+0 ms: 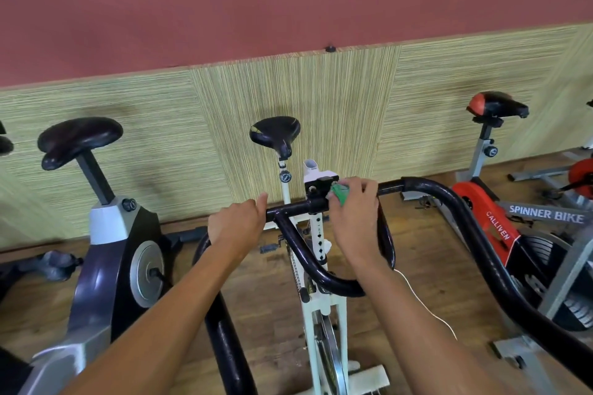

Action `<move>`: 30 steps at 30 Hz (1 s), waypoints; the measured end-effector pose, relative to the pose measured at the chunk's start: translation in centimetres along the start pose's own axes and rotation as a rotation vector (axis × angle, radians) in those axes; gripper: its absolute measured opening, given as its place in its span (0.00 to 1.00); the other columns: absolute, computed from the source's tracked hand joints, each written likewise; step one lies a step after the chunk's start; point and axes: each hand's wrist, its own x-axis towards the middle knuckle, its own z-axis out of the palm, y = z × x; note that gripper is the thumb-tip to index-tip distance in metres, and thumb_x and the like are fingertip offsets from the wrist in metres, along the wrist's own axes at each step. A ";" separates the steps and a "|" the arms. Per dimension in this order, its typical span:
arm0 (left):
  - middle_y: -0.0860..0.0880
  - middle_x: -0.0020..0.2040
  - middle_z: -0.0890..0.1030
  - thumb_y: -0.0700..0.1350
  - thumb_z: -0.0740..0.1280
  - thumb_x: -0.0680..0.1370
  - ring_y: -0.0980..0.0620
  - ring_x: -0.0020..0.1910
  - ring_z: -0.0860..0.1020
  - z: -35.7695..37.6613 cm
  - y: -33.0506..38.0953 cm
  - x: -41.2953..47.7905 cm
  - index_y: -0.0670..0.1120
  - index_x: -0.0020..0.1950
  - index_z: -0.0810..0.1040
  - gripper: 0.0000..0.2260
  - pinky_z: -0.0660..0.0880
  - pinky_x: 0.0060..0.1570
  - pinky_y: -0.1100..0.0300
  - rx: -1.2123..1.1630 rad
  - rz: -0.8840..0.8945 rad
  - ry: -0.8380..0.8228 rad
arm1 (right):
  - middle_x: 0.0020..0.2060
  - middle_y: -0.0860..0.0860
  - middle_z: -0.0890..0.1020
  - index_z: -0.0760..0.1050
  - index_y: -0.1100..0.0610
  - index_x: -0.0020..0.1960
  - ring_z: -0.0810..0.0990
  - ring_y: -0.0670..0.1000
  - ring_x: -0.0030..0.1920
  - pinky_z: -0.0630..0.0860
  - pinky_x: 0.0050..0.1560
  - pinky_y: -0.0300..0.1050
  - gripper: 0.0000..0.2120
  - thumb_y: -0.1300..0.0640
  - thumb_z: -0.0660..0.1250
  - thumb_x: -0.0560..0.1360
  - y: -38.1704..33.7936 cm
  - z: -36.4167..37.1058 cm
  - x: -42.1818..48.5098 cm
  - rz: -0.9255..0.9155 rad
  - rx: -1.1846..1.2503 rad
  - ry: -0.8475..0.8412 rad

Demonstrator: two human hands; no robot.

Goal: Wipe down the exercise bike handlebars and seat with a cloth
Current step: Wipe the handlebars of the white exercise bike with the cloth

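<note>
Head view: we're on the handlebars (433, 199). Right hand (354, 218) pinches the green cloth (340, 194) against the bar by the centre clamp; left hand (236, 223) wraps the bar, steadying. Next: sweep outward. Seat (275, 131) unwiped.

Even, soft daylight; faint wall (288, 3) shadows, glossy handlebar (455, 202) glare, curved wide-angle edges.

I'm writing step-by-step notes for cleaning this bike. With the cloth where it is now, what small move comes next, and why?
Probably slide the right hand and its green cloth outward along the black handlebar. The cloth sits beside the centre clamp, with the right bend ahead of it, while the left hand steadies the bar.
</note>
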 end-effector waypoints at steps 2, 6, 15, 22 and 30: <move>0.50 0.37 0.75 0.55 0.41 0.85 0.50 0.30 0.68 0.0 0.0 0.0 0.48 0.56 0.79 0.27 0.64 0.36 0.56 0.042 0.019 0.009 | 0.64 0.51 0.68 0.73 0.53 0.65 0.72 0.51 0.59 0.75 0.61 0.48 0.16 0.58 0.68 0.78 -1.5 1.1 -1.2 -0.051 -0.043 -0.044; 0.52 0.35 0.72 0.53 0.43 0.85 0.52 0.28 0.66 0.2 -0.3 0.2 0.51 0.63 0.76 0.23 0.58 0.29 0.58 0.046 0.029 0.031 | 0.60 0.49 0.72 0.77 0.53 0.63 0.71 0.50 0.58 0.74 0.58 0.44 0.17 0.64 0.69 0.76 -2.3 1.9 -2.4 -0.242 -0.077 -0.136; 0.50 0.33 0.75 0.56 0.41 0.85 0.49 0.31 0.73 0.4 0.0 0.0 0.47 0.46 0.79 0.28 0.67 0.36 0.56 -0.028 -0.002 0.053 | 0.62 0.48 0.74 0.74 0.49 0.69 0.71 0.43 0.57 0.69 0.66 0.40 0.18 0.56 0.67 0.79 0.2 -3.0 -0.3 -0.099 0.012 -0.118; 0.49 0.39 0.75 0.55 0.42 0.84 0.46 0.36 0.72 0.8 -0.2 0.2 0.48 0.53 0.79 0.26 0.67 0.39 0.54 -0.038 -0.013 0.035 | 0.68 0.49 0.75 0.75 0.44 0.64 0.79 0.52 0.60 0.82 0.48 0.48 0.21 0.47 0.73 0.72 0.1 -1.4 -10.1 -0.647 -0.466 -0.357; 0.45 0.49 0.81 0.53 0.45 0.84 0.43 0.49 0.77 0.8 0.3 0.1 0.45 0.47 0.77 0.23 0.68 0.53 0.47 -0.164 -0.073 0.057 | 0.66 0.48 0.78 0.71 0.44 0.67 0.80 0.52 0.62 0.79 0.58 0.49 0.20 0.40 0.56 0.78 2.9 -3.5 -11.0 -0.682 -0.586 -0.239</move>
